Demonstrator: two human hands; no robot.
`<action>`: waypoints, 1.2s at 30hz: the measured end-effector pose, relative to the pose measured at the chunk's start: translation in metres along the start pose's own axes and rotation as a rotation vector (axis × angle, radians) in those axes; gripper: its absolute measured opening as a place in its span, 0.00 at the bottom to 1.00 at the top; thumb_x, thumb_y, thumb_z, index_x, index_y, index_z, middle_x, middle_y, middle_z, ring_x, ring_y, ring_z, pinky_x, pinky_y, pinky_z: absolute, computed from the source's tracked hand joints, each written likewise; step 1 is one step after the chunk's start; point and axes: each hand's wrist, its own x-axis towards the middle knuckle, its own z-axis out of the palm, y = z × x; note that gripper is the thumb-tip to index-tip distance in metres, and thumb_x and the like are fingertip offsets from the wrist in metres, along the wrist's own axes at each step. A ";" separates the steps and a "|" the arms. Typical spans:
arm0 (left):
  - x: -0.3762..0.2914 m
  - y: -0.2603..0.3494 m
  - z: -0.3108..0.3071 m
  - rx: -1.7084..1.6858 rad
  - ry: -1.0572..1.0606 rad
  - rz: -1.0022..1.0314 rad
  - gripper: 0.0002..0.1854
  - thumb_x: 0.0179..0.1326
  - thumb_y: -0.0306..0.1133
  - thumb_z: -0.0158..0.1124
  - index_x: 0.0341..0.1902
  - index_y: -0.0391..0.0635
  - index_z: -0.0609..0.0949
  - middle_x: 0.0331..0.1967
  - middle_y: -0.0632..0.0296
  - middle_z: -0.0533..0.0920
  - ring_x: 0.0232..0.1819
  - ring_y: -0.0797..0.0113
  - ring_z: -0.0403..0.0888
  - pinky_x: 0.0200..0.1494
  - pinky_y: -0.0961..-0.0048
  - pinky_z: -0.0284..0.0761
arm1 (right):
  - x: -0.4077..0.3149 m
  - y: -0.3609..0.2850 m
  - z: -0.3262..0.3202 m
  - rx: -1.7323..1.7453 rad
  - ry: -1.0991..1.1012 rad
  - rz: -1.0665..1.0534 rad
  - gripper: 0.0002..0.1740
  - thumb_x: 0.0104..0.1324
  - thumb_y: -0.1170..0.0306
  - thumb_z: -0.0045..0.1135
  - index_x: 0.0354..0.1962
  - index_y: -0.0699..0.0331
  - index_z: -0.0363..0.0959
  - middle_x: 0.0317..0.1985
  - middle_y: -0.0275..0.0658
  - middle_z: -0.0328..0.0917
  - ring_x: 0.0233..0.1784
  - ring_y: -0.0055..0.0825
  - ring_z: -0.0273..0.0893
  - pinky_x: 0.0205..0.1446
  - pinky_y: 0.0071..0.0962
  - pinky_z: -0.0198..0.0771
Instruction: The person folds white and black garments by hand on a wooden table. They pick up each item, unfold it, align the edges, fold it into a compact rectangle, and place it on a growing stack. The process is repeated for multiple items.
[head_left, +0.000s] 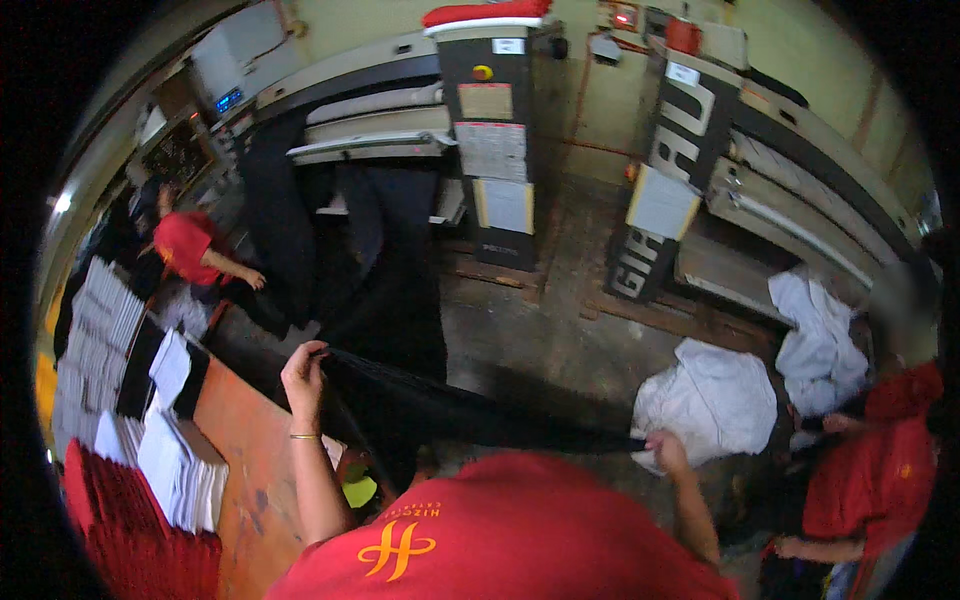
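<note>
A long black cloth (480, 405) is stretched between my two hands in front of my red shirt. My left hand (304, 371) is raised and pinches one corner of it, near the wooden table's far end. At the right, my right hand (667, 450) grips the opposite corner, in front of a white cloth bundle on the floor. Beyond the stretched edge, black fabric (397, 285) spreads towards a large ironing machine (375, 124); whether it is one piece with the held cloth, I cannot tell.
An orange-topped wooden table (255, 465) bears folded white cloths (180, 465) and red cloths (142, 547) at left. A person in red (187, 244) is at far left, another person (870, 457) at right. White cloth bundles (705, 401) lie by a second machine (787, 202).
</note>
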 end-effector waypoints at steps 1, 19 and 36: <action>-0.011 0.000 -0.002 0.071 0.000 0.029 0.12 0.56 0.10 0.54 0.40 0.36 0.80 0.36 0.54 0.84 0.40 0.64 0.84 0.48 0.72 0.78 | -0.003 0.026 0.012 0.184 0.013 0.125 0.15 0.68 0.62 0.47 0.38 0.64 0.78 0.33 0.36 0.78 0.33 0.25 0.72 0.42 0.27 0.67; -0.179 0.022 -0.013 0.077 0.052 -0.421 0.11 0.55 0.15 0.57 0.40 0.40 0.80 0.35 0.52 0.83 0.42 0.54 0.85 0.45 0.66 0.79 | 0.114 0.047 -0.035 -0.599 0.018 -0.221 0.17 0.68 0.61 0.51 0.42 0.67 0.77 0.35 0.45 0.80 0.40 0.41 0.79 0.47 0.40 0.72; -0.267 -0.009 -0.044 0.140 0.189 -0.690 0.33 0.55 0.11 0.56 0.65 0.47 0.74 0.49 0.47 0.84 0.47 0.58 0.86 0.47 0.64 0.81 | 0.286 -0.208 0.185 -0.724 -0.139 -0.675 0.07 0.56 0.78 0.60 0.35 0.64 0.79 0.36 0.47 0.80 0.45 0.51 0.75 0.51 0.43 0.70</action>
